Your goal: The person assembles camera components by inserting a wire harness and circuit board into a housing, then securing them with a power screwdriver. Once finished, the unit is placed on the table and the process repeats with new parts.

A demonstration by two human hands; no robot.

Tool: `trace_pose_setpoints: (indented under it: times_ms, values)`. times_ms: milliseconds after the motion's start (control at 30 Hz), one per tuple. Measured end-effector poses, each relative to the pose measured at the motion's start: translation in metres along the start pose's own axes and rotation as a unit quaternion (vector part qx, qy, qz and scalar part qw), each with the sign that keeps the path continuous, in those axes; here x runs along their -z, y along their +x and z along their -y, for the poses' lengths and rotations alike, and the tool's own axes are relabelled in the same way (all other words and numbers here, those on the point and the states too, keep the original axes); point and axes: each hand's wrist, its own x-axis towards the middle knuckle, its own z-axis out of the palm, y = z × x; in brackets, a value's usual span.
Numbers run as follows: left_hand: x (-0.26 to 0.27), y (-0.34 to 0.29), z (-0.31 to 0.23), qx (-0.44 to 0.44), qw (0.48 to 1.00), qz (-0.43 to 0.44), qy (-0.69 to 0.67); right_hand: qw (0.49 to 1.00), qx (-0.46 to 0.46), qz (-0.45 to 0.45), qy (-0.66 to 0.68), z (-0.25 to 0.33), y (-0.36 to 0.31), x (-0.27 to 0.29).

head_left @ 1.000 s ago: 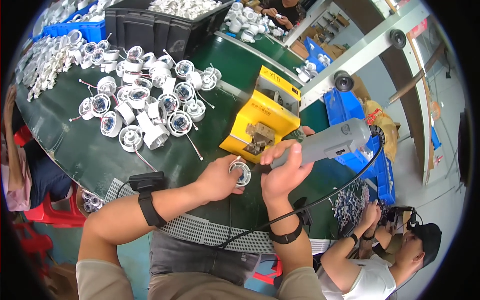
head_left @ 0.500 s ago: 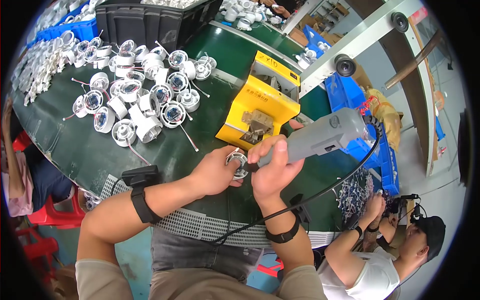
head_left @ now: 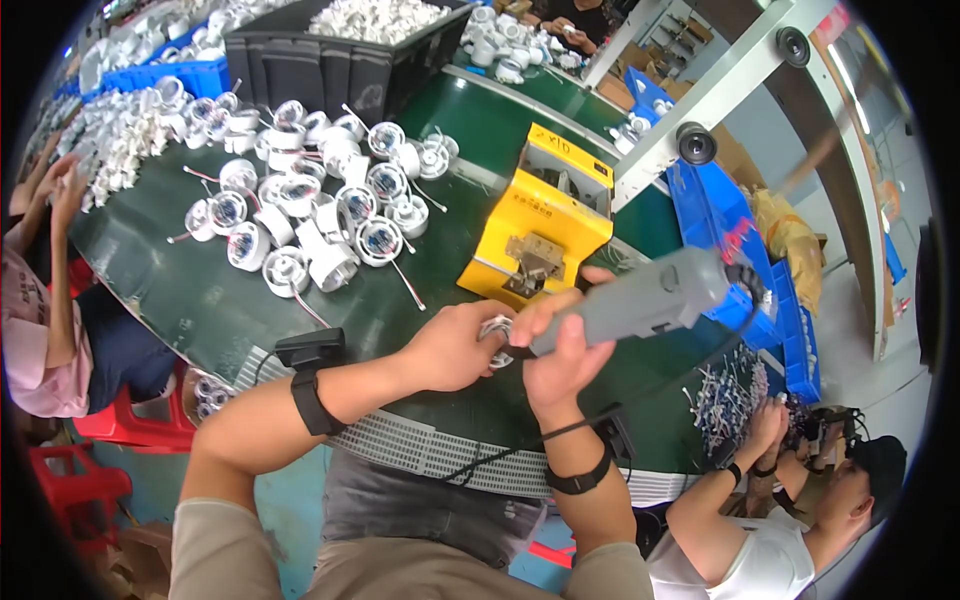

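Note:
My left hand [head_left: 455, 345] grips a small round white lamp housing [head_left: 496, 333] over the near edge of the green belt [head_left: 200, 290]. My right hand [head_left: 558, 350] is wrapped around the grey electric screwdriver [head_left: 640, 300], whose tip rests against that housing. A black cable runs from the screwdriver's rear end down past my right wrist. Both wrists wear black bands. A yellow box-shaped feeder [head_left: 540, 225] stands just behind my hands.
Many white lamp housings with wires [head_left: 310, 215] lie on the belt to the left. A black bin of white parts [head_left: 340, 45] and blue crates [head_left: 745, 260] stand around. A seated person [head_left: 800, 510] works at lower right; another person's arm [head_left: 50, 260] is at left.
The view has shifted slightly; the screwdriver has tilted a bit lower and its tip stays on the housing held in my left hand.

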Motion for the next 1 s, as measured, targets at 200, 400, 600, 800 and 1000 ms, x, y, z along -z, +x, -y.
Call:
trace_pose_setpoints:
  times_ms: [200, 400, 600, 800, 1000]
  values:
    - [0.057, -0.016, -0.019, -0.168, 0.887, -0.176, 0.393, 0.999, 0.016, -0.030, -0.034, 0.020, -0.004, 0.017]
    - [0.091, 0.010, 0.005, -0.163, 0.706, -0.286, 0.627, 0.995, -0.020, -0.051, -0.085, 0.003, 0.001, 0.019]
    - [0.103, 0.003, 0.004, -0.139, 0.687, -0.288, 0.652, 0.976, 0.010, -0.049, -0.213, -0.002, 0.008, 0.022]
    - [0.051, -0.066, -0.036, -0.238, 0.774, -0.139, 0.569, 0.973, -0.028, -0.066, -0.219, 0.013, 0.014, 0.025]
    - [-0.035, -0.177, 0.047, -0.370, 0.815, -0.108, 0.432, 0.976, 0.043, -0.074, -0.198, -0.004, 0.018, 0.021]
